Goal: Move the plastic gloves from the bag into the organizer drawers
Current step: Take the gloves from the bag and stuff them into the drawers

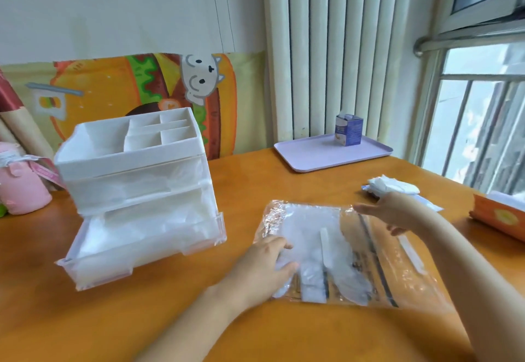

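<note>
A clear plastic bag [377, 251] lies flat on the wooden table, with translucent white plastic gloves [309, 236] showing through it. My left hand [267, 265] rests on the bag's near left corner with straight fingers on the gloves. My right hand [392, 211] hovers over the bag's far right part, fingers spread and relaxed. The white organizer [133, 163] stands at the left. Its bottom drawer [136, 251] is pulled out, and whitish plastic lies inside it. The drawer above it also shows plastic through its front.
A lilac tray [312, 151] with a small blue carton [349, 129] sits at the table's far side. A white crumpled packet [395, 185] lies beyond my right hand. An orange tissue box [500, 217] is at the right edge, a pink plush [20, 185] at the left.
</note>
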Motion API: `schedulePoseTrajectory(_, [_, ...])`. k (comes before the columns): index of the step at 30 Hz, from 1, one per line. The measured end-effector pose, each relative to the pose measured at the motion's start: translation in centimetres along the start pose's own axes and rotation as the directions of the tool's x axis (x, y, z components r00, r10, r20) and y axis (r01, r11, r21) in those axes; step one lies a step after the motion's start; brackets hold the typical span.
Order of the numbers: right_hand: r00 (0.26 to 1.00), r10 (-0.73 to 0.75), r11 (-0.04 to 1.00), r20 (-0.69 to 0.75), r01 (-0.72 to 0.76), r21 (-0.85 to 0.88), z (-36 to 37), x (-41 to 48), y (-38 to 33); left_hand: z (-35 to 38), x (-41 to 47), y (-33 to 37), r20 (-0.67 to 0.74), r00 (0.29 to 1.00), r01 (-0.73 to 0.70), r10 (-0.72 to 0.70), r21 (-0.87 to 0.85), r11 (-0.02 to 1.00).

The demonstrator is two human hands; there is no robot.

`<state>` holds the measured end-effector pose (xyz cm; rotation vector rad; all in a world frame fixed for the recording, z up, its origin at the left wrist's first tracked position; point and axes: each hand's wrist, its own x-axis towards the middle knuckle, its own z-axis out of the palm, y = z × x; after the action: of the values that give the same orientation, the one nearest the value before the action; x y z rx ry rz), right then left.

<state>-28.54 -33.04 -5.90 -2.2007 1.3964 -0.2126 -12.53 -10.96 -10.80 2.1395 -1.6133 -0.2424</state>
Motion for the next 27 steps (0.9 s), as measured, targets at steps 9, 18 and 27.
schedulePoseTrajectory(9, [0.920,-0.272,0.877,0.283,0.115,0.467,2.1,-0.4,0.4,1.7,-0.4,-2.1,0.063,0.990,0.114,-0.122,0.124,0.986])
schedulePoseTrajectory(18, [0.719,-0.577,0.757,0.386,0.649,-0.077,4.8,-0.2,0.6,1.4,-0.8,-2.3,0.069,0.984,0.149,-0.162,0.169,0.974])
schedulePoseTrajectory(27, [0.804,-0.498,0.848,0.325,0.529,-0.007,6.2,2.0,0.3,1.5,-0.8,-2.4,0.066,0.979,0.183,-0.193,0.132,0.974])
